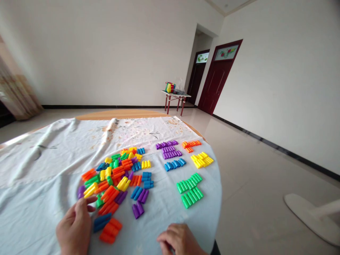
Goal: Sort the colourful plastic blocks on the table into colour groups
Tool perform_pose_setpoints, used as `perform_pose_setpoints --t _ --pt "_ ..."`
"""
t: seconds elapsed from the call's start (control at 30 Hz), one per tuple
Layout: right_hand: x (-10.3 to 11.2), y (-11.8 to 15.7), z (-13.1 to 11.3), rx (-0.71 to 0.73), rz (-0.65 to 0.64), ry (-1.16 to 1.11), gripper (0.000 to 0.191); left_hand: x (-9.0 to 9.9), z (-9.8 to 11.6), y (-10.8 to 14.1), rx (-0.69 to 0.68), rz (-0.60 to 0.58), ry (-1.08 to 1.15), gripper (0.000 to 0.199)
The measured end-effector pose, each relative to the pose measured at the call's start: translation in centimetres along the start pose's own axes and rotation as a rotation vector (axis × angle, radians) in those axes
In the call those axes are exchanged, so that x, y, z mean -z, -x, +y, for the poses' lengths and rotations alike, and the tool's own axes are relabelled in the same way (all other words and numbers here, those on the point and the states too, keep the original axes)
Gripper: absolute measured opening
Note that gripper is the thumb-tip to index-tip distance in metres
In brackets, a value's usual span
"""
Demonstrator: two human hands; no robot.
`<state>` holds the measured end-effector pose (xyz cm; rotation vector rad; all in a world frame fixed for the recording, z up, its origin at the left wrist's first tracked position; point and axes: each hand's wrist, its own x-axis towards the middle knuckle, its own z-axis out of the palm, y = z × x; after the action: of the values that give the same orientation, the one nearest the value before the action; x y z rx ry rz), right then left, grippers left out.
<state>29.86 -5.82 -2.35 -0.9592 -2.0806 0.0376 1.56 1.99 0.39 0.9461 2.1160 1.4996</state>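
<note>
A mixed pile of plastic pieces [117, 173] in orange, yellow, green, blue and purple lies on the cloth. At its near left edge is my left hand [75, 223], thumb and fingers close together beside a green piece; whether they hold anything is hidden. My right hand [177, 239] rests near the table's front edge, fingers curled, their inside hidden. Beyond it, pieces lie in groups by colour: green [190, 190], yellow [202, 160], blue [175, 164], purple [169, 149] and orange [191, 145]. Close to my left hand are blue pieces [101, 222] and orange pieces [111, 231].
A wrinkled floral cloth [53, 152] covers the round table, whose wooden rim [119, 114] shows at the back. Far off, a small table [175, 95] holds a colourful bag [170, 87]. A white stand base [313, 216] is on the floor at right.
</note>
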Motion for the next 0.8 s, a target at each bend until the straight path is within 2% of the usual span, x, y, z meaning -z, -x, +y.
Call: perform_pose_setpoints --t 0.23,0.47,0.63,0.8 --pt "0.0 0.2 0.0 -0.01 -0.055 0.037 0.013 -0.4 1.0 0.9 0.065 -0.01 0.043 0.036" --pt "-0.4 0.3 0.2 0.008 -0.017 -0.001 0.011 -0.4 0.9 0.7 0.049 0.003 0.033 0.035" --pt "-1.5 1.5 0.8 0.008 -0.043 -0.089 0.007 -0.6 1.0 0.8 0.026 0.021 0.02 0.034" --pt "-3.4 3.0 1.8 0.086 -0.087 -0.213 0.009 -1.1 0.8 0.5 0.041 0.087 0.02 0.029"
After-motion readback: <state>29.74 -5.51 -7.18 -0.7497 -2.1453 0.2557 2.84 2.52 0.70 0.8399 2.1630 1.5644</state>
